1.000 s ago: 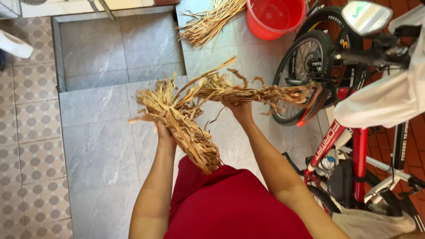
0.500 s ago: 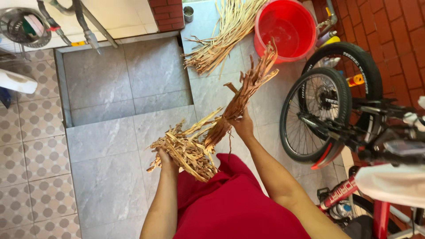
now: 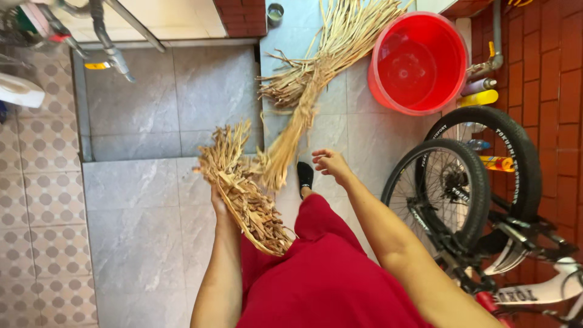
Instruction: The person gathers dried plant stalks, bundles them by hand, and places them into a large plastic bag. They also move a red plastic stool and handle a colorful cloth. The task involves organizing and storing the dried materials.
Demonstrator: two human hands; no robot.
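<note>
My left hand (image 3: pixel 221 205) is closed around a thick bundle of dry, tan plant strips (image 3: pixel 240 189) that runs from the floor side back toward my red skirt (image 3: pixel 328 273). My right hand (image 3: pixel 331 164) hovers with fingers apart and nothing in it, just right of a longer bunch of the same dry strips (image 3: pixel 290 141) lying on the grey tiles. That bunch lies against a bigger pile of strips (image 3: pixel 340 42) stretching to the top of the view. My black shoe (image 3: pixel 305 176) shows beneath the right hand.
A red plastic bucket (image 3: pixel 419 61) stands at the upper right on the tiles. Two bicycle wheels (image 3: pixel 449 188) and a bike frame crowd the right side by a red brick wall (image 3: pixel 546 67). A sunken tiled basin (image 3: pixel 170 103) with pipes lies upper left.
My right hand let go of the long bunch of strips it held up; the bunch now lies on the floor by the pile. The left hand keeps its bundle.
</note>
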